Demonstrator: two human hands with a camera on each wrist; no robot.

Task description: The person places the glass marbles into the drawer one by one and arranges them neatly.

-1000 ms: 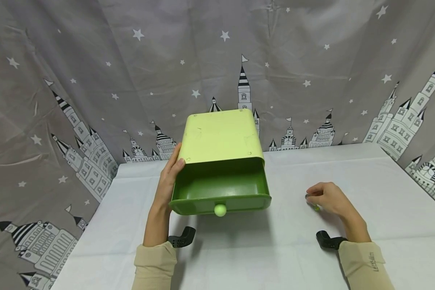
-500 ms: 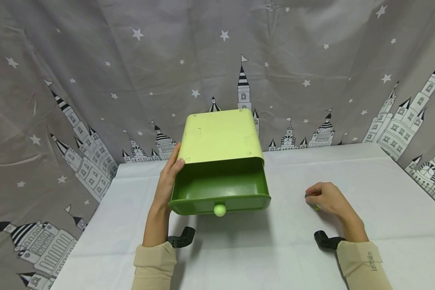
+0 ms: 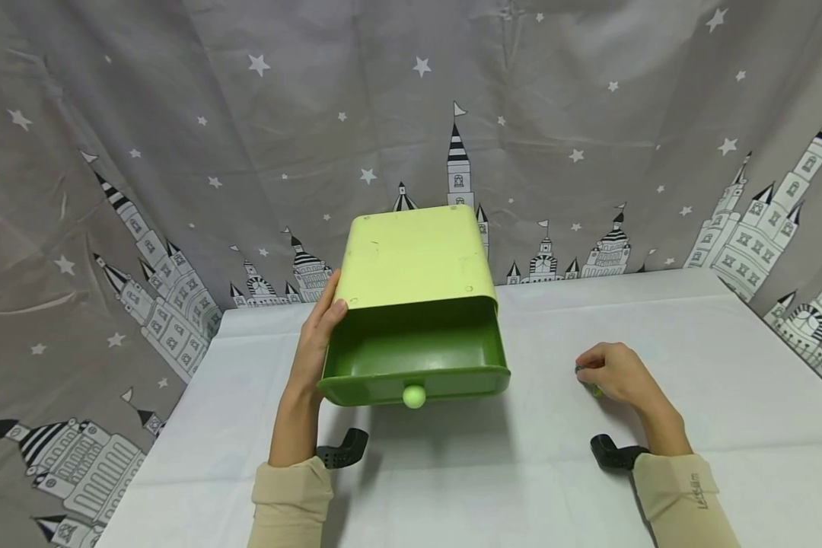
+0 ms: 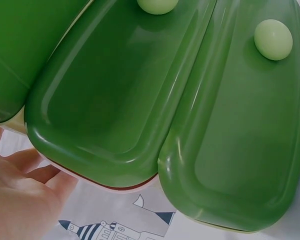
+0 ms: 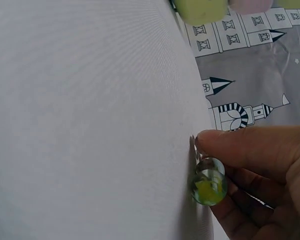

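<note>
A small drawer cabinet (image 3: 411, 255) with a pale yellow top stands mid-table. Its top green drawer (image 3: 411, 388), with a light green round knob, is pulled out, and the visible part of its floor is bare. Two more drawer fronts (image 4: 100, 100) show in the left wrist view. My left hand (image 3: 315, 335) lies along the cabinet's left side, fingers extended and thumb near the front upper corner. To the right, my right hand (image 3: 619, 373) has its fingers curled down at the tablecloth, pinching at glass marbles. A clear marble (image 5: 209, 188) with a yellow-green core lies against them; another is partly hidden behind it.
White cloth (image 3: 555, 472) covers the table. A grey curtain (image 3: 301, 137) printed with castles and stars hangs behind it and at both sides. Each wrist carries a black camera mount (image 3: 344, 449). Pastel rounded shapes (image 5: 200, 11) show at the top of the right wrist view.
My right wrist and forearm have shifted slightly left, while the fingertips stay almost in place by the marbles. The left hand, cabinet and pulled-out drawer look unchanged.
</note>
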